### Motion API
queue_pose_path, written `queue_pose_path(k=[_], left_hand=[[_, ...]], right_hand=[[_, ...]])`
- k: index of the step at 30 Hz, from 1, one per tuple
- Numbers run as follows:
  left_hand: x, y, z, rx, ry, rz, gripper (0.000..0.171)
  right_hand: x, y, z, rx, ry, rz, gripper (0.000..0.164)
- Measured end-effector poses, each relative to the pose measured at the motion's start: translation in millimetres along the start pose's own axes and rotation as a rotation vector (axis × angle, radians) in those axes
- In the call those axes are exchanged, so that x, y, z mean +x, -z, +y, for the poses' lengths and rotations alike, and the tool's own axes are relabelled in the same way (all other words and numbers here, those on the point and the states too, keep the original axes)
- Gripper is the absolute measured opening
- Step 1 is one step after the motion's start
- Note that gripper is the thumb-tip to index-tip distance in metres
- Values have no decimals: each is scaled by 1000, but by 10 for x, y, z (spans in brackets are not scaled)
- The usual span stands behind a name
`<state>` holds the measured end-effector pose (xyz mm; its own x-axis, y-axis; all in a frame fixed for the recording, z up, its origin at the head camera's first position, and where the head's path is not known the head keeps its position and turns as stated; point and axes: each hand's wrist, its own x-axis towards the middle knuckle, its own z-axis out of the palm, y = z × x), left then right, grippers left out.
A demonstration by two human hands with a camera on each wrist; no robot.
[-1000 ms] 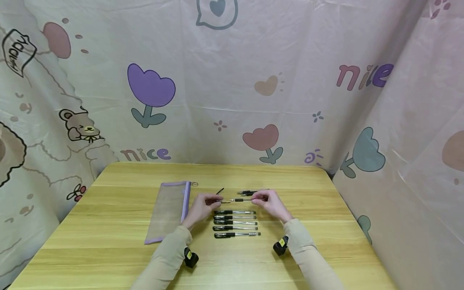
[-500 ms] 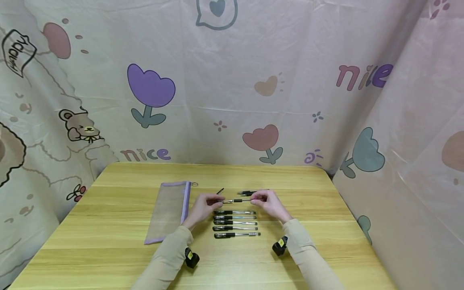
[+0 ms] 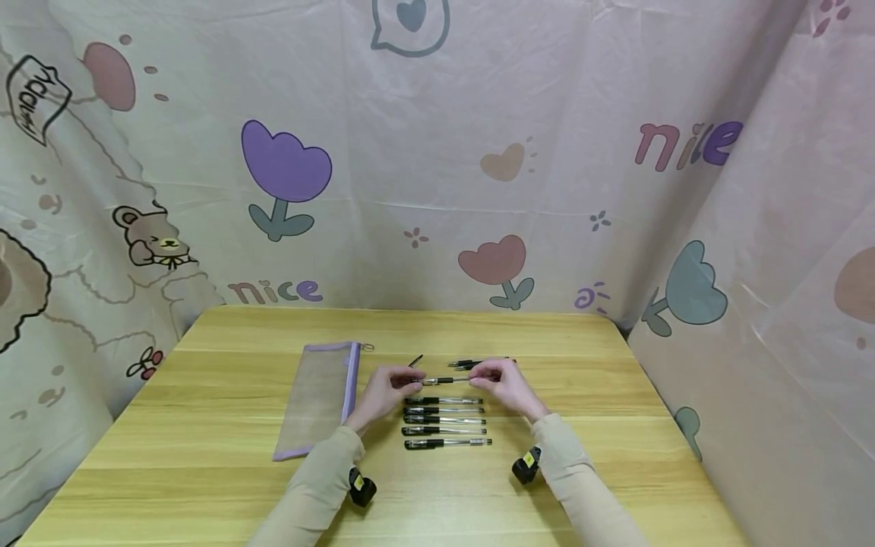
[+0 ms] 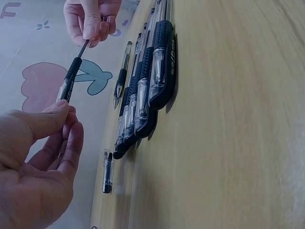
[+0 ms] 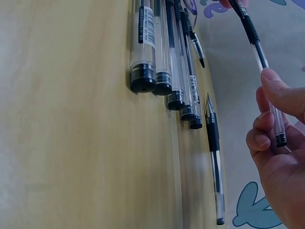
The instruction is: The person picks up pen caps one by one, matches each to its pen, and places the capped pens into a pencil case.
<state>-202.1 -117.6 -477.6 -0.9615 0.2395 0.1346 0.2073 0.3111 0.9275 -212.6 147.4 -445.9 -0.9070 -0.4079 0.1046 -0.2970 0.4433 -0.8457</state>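
A black-and-clear pen [image 3: 446, 380] is held in the air above the far part of the table [image 3: 205, 425], between the two hands. The left hand [image 3: 381, 395] has its thumb and fingers [image 4: 74, 145] clamped on the cap end of this pen, which points to the left. The right hand [image 3: 507, 386] pinches the clear barrel, thumb against fingers, and the black end plug [image 5: 281, 140] shows before its palm. Just nearer than the held pen, a row of five capped pens [image 3: 432, 419] lies side by side, all caps toward the left. On the far side, a loose cap [image 4: 108, 175] lies near the left hand; near the right hand is at least one uncapped pen [image 5: 216, 162], but I cannot tell how many. Further left lies a flat mesh pouch [image 3: 314, 403] with purple borders; the left sleeve [image 3: 314, 475] covers its near right corner.
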Motion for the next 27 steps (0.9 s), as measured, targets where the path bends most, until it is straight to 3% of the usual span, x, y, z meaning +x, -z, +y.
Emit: queue_pose_path(k=[4, 11, 27], left_hand=[[-7, -1, 0, -8, -14, -2, 26], [-30, 3, 12, -14, -42, -8, 26], [-38, 43, -17, -33, -45, 6, 23]], right_hand=[[-29, 1, -71, 17, 27, -1, 16], [110, -76, 316, 21, 25, 15, 16], [102, -179, 331, 19, 57, 82, 15]])
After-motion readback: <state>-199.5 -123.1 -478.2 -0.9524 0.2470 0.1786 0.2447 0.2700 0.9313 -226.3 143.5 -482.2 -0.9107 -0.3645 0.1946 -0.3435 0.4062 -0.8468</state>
